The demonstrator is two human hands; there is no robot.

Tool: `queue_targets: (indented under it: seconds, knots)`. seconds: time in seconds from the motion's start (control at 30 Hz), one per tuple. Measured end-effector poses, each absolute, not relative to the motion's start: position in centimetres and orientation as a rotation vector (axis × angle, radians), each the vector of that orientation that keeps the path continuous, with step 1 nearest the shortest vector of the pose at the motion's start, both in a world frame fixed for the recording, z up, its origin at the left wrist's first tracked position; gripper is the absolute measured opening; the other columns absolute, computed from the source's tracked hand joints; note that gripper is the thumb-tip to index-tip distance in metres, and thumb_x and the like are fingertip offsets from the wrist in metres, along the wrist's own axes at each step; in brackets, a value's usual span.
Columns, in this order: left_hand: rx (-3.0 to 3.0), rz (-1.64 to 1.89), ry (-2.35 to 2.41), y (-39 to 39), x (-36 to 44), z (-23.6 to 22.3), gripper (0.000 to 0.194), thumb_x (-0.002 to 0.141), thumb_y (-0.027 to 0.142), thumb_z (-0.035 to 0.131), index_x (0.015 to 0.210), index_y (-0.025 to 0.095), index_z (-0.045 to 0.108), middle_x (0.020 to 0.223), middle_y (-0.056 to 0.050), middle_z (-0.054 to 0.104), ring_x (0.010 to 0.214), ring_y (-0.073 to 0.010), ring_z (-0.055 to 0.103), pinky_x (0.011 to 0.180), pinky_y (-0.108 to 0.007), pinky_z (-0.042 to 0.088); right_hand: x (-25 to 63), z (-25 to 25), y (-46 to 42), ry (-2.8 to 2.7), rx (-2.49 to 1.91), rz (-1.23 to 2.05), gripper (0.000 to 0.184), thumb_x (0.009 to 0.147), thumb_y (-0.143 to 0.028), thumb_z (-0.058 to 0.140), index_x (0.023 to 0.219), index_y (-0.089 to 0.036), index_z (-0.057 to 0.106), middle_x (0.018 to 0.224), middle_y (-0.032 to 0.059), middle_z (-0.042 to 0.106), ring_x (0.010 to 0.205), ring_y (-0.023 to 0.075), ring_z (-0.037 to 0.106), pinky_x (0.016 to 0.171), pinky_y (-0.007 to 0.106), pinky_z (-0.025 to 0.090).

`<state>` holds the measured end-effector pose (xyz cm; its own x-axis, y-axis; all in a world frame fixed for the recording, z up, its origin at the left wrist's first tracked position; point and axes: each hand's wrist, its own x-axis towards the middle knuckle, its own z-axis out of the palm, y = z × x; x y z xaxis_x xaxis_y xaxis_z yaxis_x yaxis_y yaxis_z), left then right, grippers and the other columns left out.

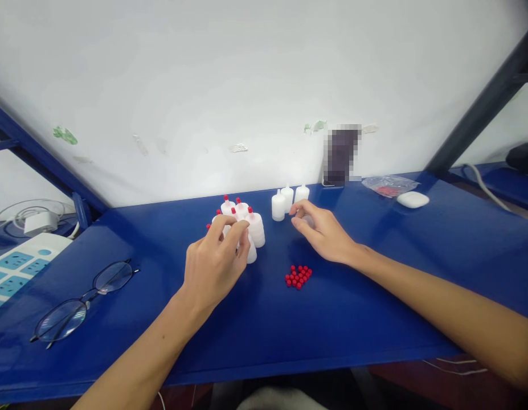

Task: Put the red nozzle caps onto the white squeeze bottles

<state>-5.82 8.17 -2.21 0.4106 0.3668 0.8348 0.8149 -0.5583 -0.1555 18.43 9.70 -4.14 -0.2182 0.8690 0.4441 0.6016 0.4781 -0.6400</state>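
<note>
My left hand (216, 256) is curled at the near edge of a cluster of white squeeze bottles (256, 228) with red caps on their narrow tips. Its fingers close around the upper part of the nearest white bottle (251, 254), whose tip they hide. Further right, my right hand (326, 230) is bent around another white bottle (307, 220), mostly covered by the fingers. Just beyond it stand three uncapped white bottles (278, 206), upright and close together. Small red caps (298, 277) lie in a loose group on the blue table between my forearms.
A blurred dark phone (341, 156) leans against the wall. Right of it lie a clear bag with red bits (389, 186) and a white rounded case (413, 199). Eyeglasses (85, 299) and a power strip (22, 265) are at the left. Blue frame posts rise at both sides.
</note>
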Motion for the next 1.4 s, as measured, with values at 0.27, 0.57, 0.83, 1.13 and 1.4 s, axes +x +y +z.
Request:
queue_targets:
  seconds: [0.27,0.57,0.83,1.13,1.4]
  knots:
    - [-2.702,-0.981,-0.579,5.9,-4.4,-3.0,0.018,0.088,0.011,0.056,0.103,0.018,0.062,0.081,0.0,0.064,0.065,-0.0107,0.059,0.056,-0.023,0.043,18.5,-4.7,10.4,-1.982,-1.216,0.384,0.019,0.095,-0.034,0.049,0.097,-0.019,0.06,0.089,0.0029,0.065,0.075,0.0164,0.057,0.07,0.027,0.041]
    - [-3.09,-0.606,-0.804,6.1,-3.2,-4.7,0.025,0.096,0.014,0.042,0.113,0.016,0.06,0.081,-0.002,0.066,0.067,-0.0159,0.062,0.067,-0.03,0.048,18.4,-4.5,10.1,-2.039,-1.249,0.49,0.033,0.099,-0.042,0.041,0.093,-0.018,0.063,0.075,-0.0007,0.063,0.063,0.0138,0.054,0.062,0.027,0.036]
    - [-3.002,-0.175,-0.87,6.1,-3.5,-3.9,0.043,0.098,0.014,0.041,0.139,0.027,0.046,0.104,-0.004,0.059,0.067,-0.0161,0.061,0.06,-0.029,0.051,18.0,-4.0,9.5,-2.121,-1.179,0.535,0.037,0.1,-0.036,0.037,0.074,-0.017,0.056,0.07,-0.0005,0.058,0.066,0.0135,0.052,0.064,0.028,0.035]
    - [-3.007,-0.254,-0.943,6.4,-3.6,-4.4,0.031,0.101,0.018,0.037,0.124,0.021,0.058,0.102,-0.005,0.058,0.072,-0.0163,0.061,0.061,-0.028,0.053,18.2,-4.1,9.4,-2.126,-1.063,0.625,0.037,0.095,-0.024,0.032,0.061,-0.019,0.044,0.064,-0.0006,0.05,0.061,0.013,0.045,0.063,0.029,0.033]
    - [-2.863,-1.045,-0.881,6.3,-3.7,-5.1,0.015,0.099,0.02,0.05,0.111,0.02,0.06,0.095,-0.002,0.062,0.078,-0.0123,0.061,0.066,-0.023,0.051,18.3,-3.8,8.4,-2.286,-0.738,0.859,0.013,0.089,-0.03,0.043,0.084,-0.019,0.047,0.073,-0.0028,0.048,0.063,0.0121,0.041,0.062,0.028,0.031]
